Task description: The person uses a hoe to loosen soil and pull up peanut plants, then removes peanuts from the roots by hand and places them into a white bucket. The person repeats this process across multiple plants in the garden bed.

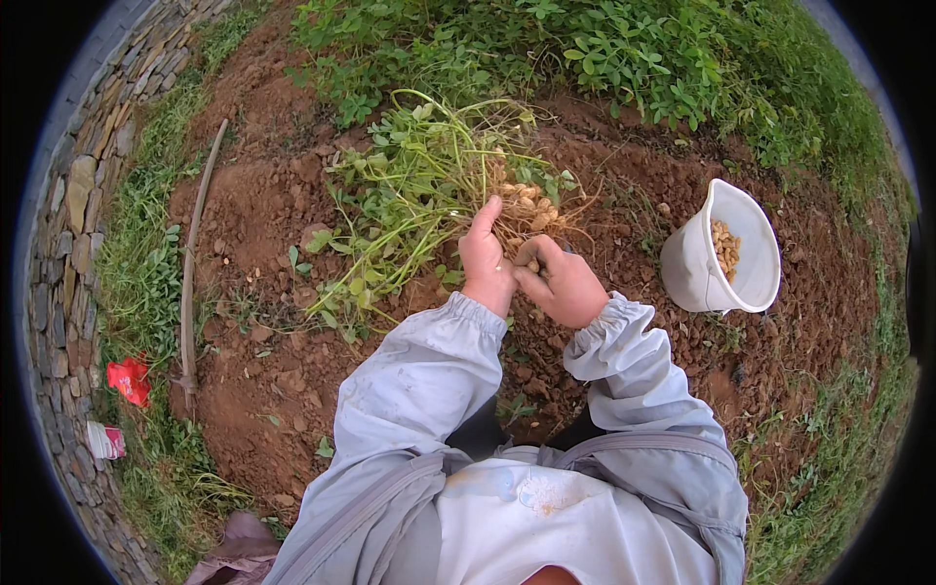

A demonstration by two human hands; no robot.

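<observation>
Just in front of me, my left hand (486,256) is at the roots of an uprooted peanut plant (409,197), thumb pointing away from me; its fingers are mostly hidden, so its grip cannot be told. Close against it on the right, my right hand (561,281) is curled around a few peanut pods (537,267). A cluster of pods (530,203) hangs among the roots just beyond both hands. To the right, a white plastic bucket (684,263) leans on the soil, with loose peanut pods (725,250) inside.
A long wooden-handled tool (196,241) lies at the left. Beyond it are a red plastic bag (129,380), a white and pink container (106,440) and a stone-paved strip (73,219). Leafy green plants (621,58) grow at the far side. Some brownish cloth (238,548) lies at the lower left.
</observation>
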